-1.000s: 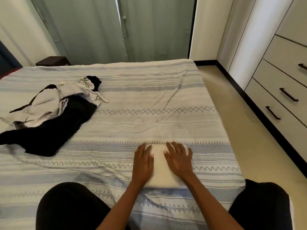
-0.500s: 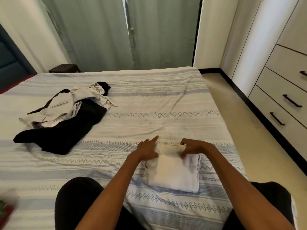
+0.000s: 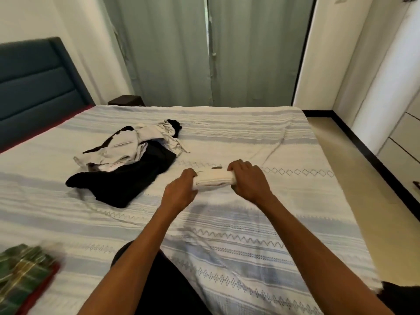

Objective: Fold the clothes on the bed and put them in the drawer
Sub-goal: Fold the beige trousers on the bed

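We've got the folded white garment [image 3: 213, 179] up off the bed [image 3: 261, 242] now — left hand [image 3: 181, 189] curled round one end, right hand [image 3: 248, 180] curled round the other, so the bundle stays tight and the folds don't spill. Gripping both ends looks like a carry hold, prob. for the drawers [image 3: 406, 142] at the right edge, all seemingly closed, so one hand will have to let go to pull one. Unfolded pile [image 3: 127, 160] — black and grey pieces — waits near the headboard [image 3: 34, 87]. Green plaid fabric [image 3: 20, 269] sits bottom left, too blurred to say more.
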A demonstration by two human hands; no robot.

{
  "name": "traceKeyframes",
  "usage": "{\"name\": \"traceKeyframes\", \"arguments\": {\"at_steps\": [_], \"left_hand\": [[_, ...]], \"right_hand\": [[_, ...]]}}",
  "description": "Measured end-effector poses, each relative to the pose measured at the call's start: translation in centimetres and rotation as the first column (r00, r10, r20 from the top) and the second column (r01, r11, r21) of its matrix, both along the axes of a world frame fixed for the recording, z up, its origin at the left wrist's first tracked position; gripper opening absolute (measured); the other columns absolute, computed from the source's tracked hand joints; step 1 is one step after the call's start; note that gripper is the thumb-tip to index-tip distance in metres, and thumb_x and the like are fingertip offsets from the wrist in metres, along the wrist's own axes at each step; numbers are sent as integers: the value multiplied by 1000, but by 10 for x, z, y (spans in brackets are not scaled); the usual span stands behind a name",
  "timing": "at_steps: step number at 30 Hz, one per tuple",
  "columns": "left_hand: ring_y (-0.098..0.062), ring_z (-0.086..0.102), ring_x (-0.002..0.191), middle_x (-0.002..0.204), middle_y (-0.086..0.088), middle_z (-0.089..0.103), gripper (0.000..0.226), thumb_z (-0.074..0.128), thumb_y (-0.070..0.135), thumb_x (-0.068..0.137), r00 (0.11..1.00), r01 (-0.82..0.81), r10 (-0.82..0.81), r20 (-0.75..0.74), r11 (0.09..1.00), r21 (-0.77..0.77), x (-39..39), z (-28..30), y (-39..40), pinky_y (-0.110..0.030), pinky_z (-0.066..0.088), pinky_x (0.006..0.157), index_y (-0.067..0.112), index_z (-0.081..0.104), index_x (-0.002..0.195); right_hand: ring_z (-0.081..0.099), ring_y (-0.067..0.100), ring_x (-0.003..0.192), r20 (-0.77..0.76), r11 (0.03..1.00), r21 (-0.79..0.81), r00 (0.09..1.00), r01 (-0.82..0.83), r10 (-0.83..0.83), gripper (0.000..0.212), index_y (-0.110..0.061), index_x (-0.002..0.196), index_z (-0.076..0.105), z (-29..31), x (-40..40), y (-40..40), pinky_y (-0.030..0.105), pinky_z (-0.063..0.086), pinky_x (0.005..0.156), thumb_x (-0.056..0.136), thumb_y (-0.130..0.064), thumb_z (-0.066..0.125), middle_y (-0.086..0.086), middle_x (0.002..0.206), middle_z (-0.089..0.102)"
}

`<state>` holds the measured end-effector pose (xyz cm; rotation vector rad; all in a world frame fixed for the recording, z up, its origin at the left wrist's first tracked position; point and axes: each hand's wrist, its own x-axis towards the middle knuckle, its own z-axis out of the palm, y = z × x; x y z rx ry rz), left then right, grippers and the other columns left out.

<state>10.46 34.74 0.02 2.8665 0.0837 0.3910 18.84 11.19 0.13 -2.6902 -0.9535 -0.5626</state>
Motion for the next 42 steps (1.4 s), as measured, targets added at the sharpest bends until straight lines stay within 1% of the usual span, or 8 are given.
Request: {"name": "traceKeyframes", "arguments": {"at_steps": [8, 12, 15, 18, 24, 27, 34, 42], "left_hand": [[-29, 57, 111, 140, -4, 39, 54, 71, 23, 85, 772, 103, -141, -620, 990, -97, -41, -80, 2, -39, 48, 89, 15, 42, 130], [-28, 61, 109, 124, -12, 60, 29, 68, 21, 90, 830, -24, -177, -529, 936, -351, -26, -62, 6, -30, 46, 89, 5, 68, 115], [-32, 57, 113, 134, -16, 43, 50, 70, 27, 90, 914, -346, 158, -374, 786, -512, -25, -68, 2, -34, 44, 93, 5, 50, 131], [-37, 46, 132, 151, -20, 35, 80, 67, 34, 92, 798, -533, 157, -582, 636, -559, -26, -74, -9, -37, 42, 103, 4, 21, 151], [-27, 65, 86, 108, -15, 68, 47, 73, 35, 87, 700, -683, -39, -713, 257, -684, -24, -69, 2, -36, 56, 73, 2, 64, 120], [-24, 63, 72, 89, -12, 67, 32, 70, 28, 88, 723, -682, -89, -685, 61, -729, -26, -53, 19, -32, 56, 63, 4, 66, 108], [-16, 55, 86, 101, -2, 60, 30, 54, 35, 96, 847, -486, 313, -429, 131, -864, -71, -12, 122, -30, 44, 70, 19, 55, 122], [-25, 63, 103, 125, -7, 63, 36, 57, 12, 92, 576, -371, 781, -242, -15, -929, -176, -44, 266, -48, 57, 88, 20, 51, 126]], "right_hand": [[54, 29, 120, -271, 995, 1, 958, -101, 97, 57, -19, 112, 56, -148, -60, -2, 44, 51, 92, 58, -13, 73, 6, 125, 55], [39, 8, 131, -467, 937, 343, 855, -58, 224, 45, -20, 119, 62, -145, -60, -19, 34, 40, 105, 74, -27, 62, 2, 139, 51], [48, 16, 127, -614, 782, 537, 782, 317, 105, 42, -19, 130, 57, -130, -45, -16, 31, 43, 100, 93, -38, 60, 5, 140, 51], [53, 33, 126, -868, 773, 300, 497, 559, -22, 72, -11, 147, 39, -121, -25, -8, 41, 45, 102, 89, -48, 63, 17, 145, 50], [60, 23, 84, -972, 707, 229, 202, 669, 123, 40, 2, 122, 64, -94, -18, 5, 31, 47, 67, 93, -26, 67, 12, 101, 66], [59, 21, 84, -955, 670, 296, 223, 681, 195, 33, -5, 122, 63, -76, -24, 27, 30, 45, 64, 93, -21, 64, 9, 101, 66], [61, 15, 93, -841, 619, 537, 313, 573, 441, 40, -27, 129, 62, -52, -34, 156, 28, 44, 65, 92, -15, 51, 0, 117, 68], [57, 17, 113, -737, 766, 640, 323, 53, 594, 53, -17, 138, 50, -50, -62, 365, 25, 48, 87, 90, 1, 62, 1, 128, 58]]}}
